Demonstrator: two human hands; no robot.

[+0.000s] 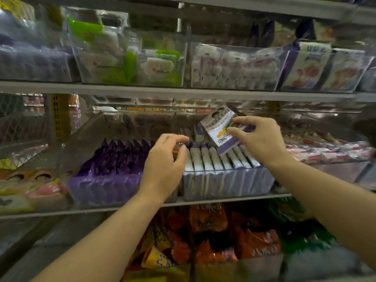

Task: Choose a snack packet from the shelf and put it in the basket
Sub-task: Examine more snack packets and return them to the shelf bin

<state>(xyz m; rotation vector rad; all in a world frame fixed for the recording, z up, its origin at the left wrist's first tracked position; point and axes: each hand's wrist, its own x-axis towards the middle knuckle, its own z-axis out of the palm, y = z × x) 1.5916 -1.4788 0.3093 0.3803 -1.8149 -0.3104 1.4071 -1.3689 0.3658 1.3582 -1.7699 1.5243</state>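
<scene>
My right hand [260, 137] grips a white and purple snack packet [218, 127], tilted and lifted above a row of the same packets [219, 159] standing in a clear bin [227, 184] on the middle shelf. My left hand [165, 163] hovers at the left end of that row, its fingers curled near the divider between the bins; whether they touch or hold anything I cannot tell. No basket is in view.
A clear bin of dark purple packets [116, 159] stands left of the row. The upper shelf [183, 92] carries clear bins of green and white packets. Orange and yellow bags [207, 237] fill the lower shelf. Red and white packets [325, 149] lie to the right.
</scene>
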